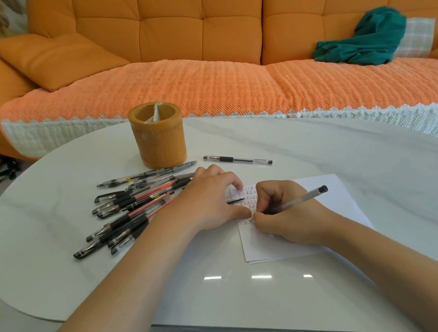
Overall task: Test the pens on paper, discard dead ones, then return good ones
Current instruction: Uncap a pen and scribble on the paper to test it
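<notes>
The fingers of the right hand are curling round a clear pen, gripping it near the tip. The tip is touching the paper just below rows of small test marks. The right wrist is resting on the sheet, forearm angling in from lower right.

The left hand is lying palm-down over the paper's upper-left corner, fingers bent. A slim dark object is showing beneath them; whether it is being gripped cannot be determined.

The pile of pens is lying on the table left of the left hand, near the wooden holder.
</notes>
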{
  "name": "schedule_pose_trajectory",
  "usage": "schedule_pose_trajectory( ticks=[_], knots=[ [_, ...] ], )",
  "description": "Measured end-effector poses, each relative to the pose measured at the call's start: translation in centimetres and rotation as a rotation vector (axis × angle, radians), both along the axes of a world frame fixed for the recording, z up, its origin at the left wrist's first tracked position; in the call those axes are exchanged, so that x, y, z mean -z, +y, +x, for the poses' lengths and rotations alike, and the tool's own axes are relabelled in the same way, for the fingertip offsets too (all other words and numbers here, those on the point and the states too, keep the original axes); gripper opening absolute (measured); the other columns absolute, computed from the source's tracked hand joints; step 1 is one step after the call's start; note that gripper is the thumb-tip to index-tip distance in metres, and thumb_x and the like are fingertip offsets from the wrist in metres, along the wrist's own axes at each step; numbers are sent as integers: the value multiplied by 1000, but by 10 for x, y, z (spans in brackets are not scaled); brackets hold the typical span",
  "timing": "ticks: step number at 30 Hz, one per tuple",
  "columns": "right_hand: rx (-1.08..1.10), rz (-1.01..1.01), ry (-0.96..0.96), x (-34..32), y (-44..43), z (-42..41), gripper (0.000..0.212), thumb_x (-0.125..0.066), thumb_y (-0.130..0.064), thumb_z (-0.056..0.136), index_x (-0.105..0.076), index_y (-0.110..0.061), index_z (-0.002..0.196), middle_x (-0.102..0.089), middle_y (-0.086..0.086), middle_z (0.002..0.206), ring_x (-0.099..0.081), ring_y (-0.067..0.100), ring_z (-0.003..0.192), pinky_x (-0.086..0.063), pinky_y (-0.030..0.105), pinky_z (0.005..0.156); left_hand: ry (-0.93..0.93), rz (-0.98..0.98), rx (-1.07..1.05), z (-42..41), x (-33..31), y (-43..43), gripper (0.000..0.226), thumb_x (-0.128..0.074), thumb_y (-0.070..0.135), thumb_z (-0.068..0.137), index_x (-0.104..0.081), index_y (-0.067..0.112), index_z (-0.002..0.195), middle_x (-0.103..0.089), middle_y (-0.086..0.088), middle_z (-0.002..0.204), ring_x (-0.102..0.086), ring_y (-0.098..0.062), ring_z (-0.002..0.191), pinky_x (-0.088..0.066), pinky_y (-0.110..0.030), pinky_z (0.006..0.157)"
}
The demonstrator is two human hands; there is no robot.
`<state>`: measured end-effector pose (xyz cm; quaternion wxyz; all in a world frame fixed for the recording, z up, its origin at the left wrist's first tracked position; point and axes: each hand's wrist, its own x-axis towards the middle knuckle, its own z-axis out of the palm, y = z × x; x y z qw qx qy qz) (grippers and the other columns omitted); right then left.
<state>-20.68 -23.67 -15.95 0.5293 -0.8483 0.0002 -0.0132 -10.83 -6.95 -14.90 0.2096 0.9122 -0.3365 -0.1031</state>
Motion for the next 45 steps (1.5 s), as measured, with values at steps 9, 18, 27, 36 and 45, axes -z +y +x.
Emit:
schedule_pose_trajectory(
  ticks=[9,18,27,36,45],
  knots=[
    [-28,-8,11,-4,2,-1,20,-66,1,82,-49,1,70,-50,4,57,-46,15,51,-36,23,48,12,-12,-3,1,-1,-1,53,-76,57,76,-56,41,122,-42,11,128,-29,-13,127,-36,-35,102],
    [-46,-13,35,-6,1,-1,20,-63,3,78,-46,-2,68,-47,0,55,-43,14,49,-35,22,47,15,-12,-4,0,0,0,52,-75,58,76,-55,43,122,-41,13,128,-29,-11,127,-35,-33,99],
    [122,304,-20,-5,-5,2,18,-63,5,88,-55,-7,77,-50,5,57,-39,17,47,-31,26,46,1,18,24,1,-2,1,53,-72,61,79,-54,42,125,-42,12,129,-29,-11,127,-35,-33,100],
    [157,189,-138,-7,-17,8,57,-36,15,96,-72,-24,117,-67,0,91,-54,18,64,-39,33,50,-80,1,15,0,-8,16,39,-67,50,89,-58,35,124,-52,12,121,-42,-9,117,-41,-31,99],
    [210,70,-132,-21,-17,7,35,-38,-4,103,-62,-28,103,-56,0,95,-57,18,58,-46,27,53,-133,-71,-61,0,-10,18,8,-68,39,91,-62,36,96,-54,18,95,-55,-7,94,-47,-27,77]
  ],
)
